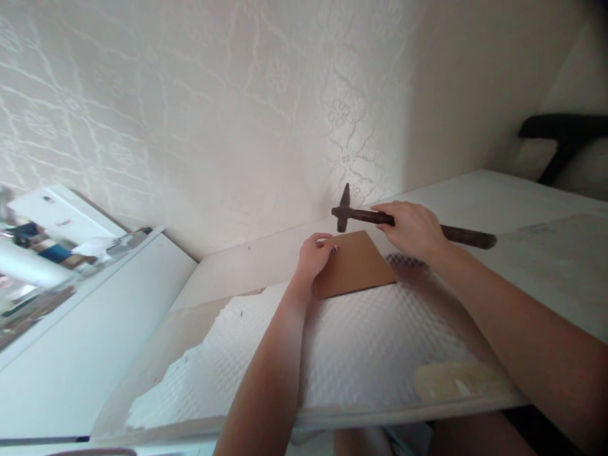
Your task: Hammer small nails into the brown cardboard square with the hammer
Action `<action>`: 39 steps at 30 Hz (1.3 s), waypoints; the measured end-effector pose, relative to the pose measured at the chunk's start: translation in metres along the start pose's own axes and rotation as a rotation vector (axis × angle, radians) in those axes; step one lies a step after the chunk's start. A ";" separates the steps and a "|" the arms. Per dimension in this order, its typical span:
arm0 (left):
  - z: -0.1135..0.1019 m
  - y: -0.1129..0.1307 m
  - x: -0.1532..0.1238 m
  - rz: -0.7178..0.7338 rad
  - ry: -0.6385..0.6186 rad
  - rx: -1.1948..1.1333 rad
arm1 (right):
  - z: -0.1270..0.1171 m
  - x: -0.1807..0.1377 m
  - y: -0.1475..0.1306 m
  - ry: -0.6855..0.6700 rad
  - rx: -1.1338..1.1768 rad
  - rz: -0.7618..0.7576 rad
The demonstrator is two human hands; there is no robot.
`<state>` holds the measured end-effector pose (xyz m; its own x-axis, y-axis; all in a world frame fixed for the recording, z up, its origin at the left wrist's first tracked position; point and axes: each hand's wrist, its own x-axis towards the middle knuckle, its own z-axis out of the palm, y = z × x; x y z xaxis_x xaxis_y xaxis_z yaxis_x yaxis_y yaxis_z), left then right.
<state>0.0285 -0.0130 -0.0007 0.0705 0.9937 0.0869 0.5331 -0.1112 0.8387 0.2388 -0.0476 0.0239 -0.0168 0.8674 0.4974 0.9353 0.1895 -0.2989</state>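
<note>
My right hand (412,229) is closed around the handle of a dark, rusty hammer (365,216). The hammer lies level in the air, its head pointing left, just above the far corner of a brown cardboard square (354,265). My left hand (313,255) rests on the left edge of the cardboard, fingers pinched together near its top left corner as if on something small that I cannot make out. The cardboard lies flat on a white board (361,354) with a textured, partly peeled covering.
A patterned cream wall (228,114) rises right behind the board. A white cabinet edge with cluttered items (57,253) is at the left. A dark chair part (560,136) shows at the far right. My knees show below the board's front edge.
</note>
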 end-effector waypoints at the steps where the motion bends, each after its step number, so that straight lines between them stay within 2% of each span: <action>1: 0.000 0.001 0.000 -0.002 -0.003 0.000 | 0.002 0.000 0.002 -0.005 -0.015 0.046; 5: 0.000 0.002 -0.001 -0.012 -0.003 -0.013 | 0.012 0.000 0.014 -0.054 -0.077 0.214; 11: 0.000 0.005 -0.003 -0.050 0.004 -0.097 | 0.025 0.000 0.032 0.018 -0.146 0.257; 13: -0.001 0.007 -0.005 -0.057 0.023 -0.096 | 0.027 0.000 0.030 0.070 -0.154 0.190; 16: -0.001 0.009 -0.006 -0.063 0.063 -0.111 | 0.030 0.000 0.017 0.078 -0.058 -0.007; 18: -0.001 0.009 -0.007 -0.071 0.083 -0.133 | 0.035 -0.002 0.004 -0.002 0.051 -0.166; 20: -0.001 0.007 -0.007 -0.058 0.123 -0.126 | 0.041 -0.005 -0.009 -0.140 0.096 -0.323; 22: 0.000 0.004 -0.006 -0.025 0.187 -0.091 | 0.047 -0.008 -0.017 -0.240 0.111 -0.361; 24: 0.001 0.002 -0.004 -0.019 0.259 -0.074 | 0.052 -0.009 -0.020 -0.284 0.129 -0.349; 27: -0.002 0.000 0.005 -0.102 0.338 -0.140 | 0.054 -0.008 -0.019 -0.304 0.140 -0.324; 30: -0.019 -0.003 0.020 -0.156 0.385 -0.103 | 0.054 -0.007 -0.019 -0.314 0.148 -0.317; 34: -0.065 -0.020 0.037 -0.128 0.476 0.355 | 0.053 -0.006 -0.020 -0.310 0.170 -0.292; 37: -0.106 -0.043 0.040 -0.220 0.538 0.672 | 0.052 -0.007 -0.022 -0.303 0.181 -0.281; 39: -0.130 -0.060 0.041 -0.308 0.517 0.762 | 0.052 -0.007 -0.023 -0.304 0.179 -0.275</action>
<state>-0.1103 0.0358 0.0224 -0.4458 0.8433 0.3001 0.8822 0.3572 0.3067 0.1990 -0.0346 -0.0150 -0.3847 0.8641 0.3246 0.8058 0.4859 -0.3386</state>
